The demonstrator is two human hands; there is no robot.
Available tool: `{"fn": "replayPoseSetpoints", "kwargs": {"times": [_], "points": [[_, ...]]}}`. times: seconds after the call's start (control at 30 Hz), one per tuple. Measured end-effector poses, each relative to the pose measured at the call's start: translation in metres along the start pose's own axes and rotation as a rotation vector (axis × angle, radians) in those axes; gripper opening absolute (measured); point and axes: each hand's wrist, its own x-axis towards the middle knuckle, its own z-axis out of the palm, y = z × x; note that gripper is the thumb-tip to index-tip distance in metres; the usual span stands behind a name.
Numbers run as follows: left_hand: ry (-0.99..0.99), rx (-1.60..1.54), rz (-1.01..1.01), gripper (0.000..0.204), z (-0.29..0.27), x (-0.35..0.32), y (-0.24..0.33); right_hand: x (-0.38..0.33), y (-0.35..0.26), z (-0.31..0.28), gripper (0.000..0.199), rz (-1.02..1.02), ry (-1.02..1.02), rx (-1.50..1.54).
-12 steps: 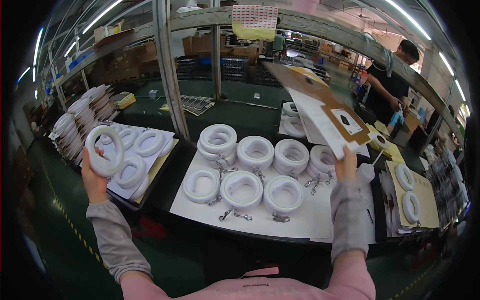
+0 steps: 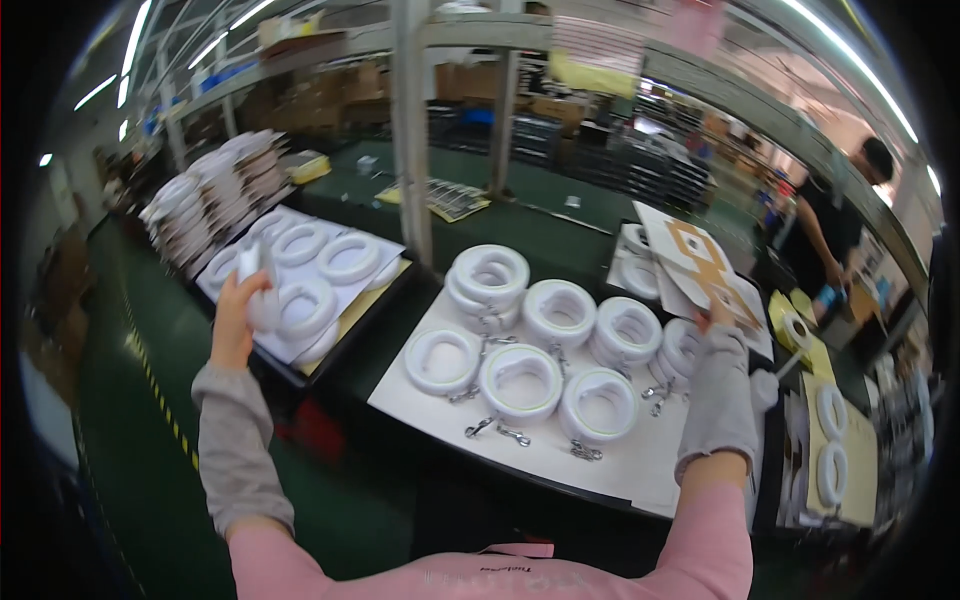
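My left hand (image 2: 234, 322) is closed round a white ring (image 2: 263, 303), which is turned nearly edge-on and blurred. It hangs over the left black tray (image 2: 345, 350), where several more white rings (image 2: 302, 308) lie on white paper. At the right, the fingers of my right hand (image 2: 718, 316) are closed on the near end of some brown-and-white printed cards (image 2: 668, 238). Between my hands, stacked white rings (image 2: 520, 382) with metal snap hooks and short chains rest on a white sheet (image 2: 430, 398).
Stacked white rings with card layers (image 2: 222, 185) rise behind the left tray. A metal post (image 2: 411, 150) stands at the table's back. Rings on yellow board (image 2: 832, 472) fill the right side. Beyond it, a person in black (image 2: 822, 225) works.
The whole view has swung left, moving the scene rightward. The ring in my left hand has turned from face-on to edge-on and moved lower over the tray. My right hand has lowered the cards.
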Motion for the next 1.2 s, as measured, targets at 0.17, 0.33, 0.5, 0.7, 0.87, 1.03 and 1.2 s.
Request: {"fn": "replayPoseSetpoints", "kwargs": {"times": [0.17,0.33,0.5,0.7,0.87,1.03,1.2], "points": [[-0.096,0.462,0.095,0.024,0.018,0.045,-0.014,0.004,-0.031,-0.057,0.045,-0.252,0.007,-1.006],[-0.099,0.867,0.120,0.040,0.030,0.055,-0.049,0.013,-0.055,-0.096,0.048,-0.554,-0.018,-1.937],[-0.284,1.297,0.023,0.049,0.046,0.066,-0.074,-0.055,-0.057,-0.074,0.050,-0.662,0.219,-1.697],[-0.304,1.422,-0.250,0.056,0.098,0.062,-0.064,-0.195,-0.052,0.000,0.019,-1.046,-0.133,-1.208],[-0.230,1.380,-0.194,0.052,0.106,0.049,-0.048,-0.335,-0.009,0.014,0.014,-0.986,-0.569,-0.825],[-0.268,0.435,-0.075,0.047,0.085,-0.001,-0.044,-0.422,0.030,-0.010,0.014,-0.717,-1.030,-0.785],[-0.568,-0.484,-0.013,0.060,0.146,-0.133,-0.054,-0.449,0.044,0.000,0.019,-0.728,-0.897,-0.452]]}}
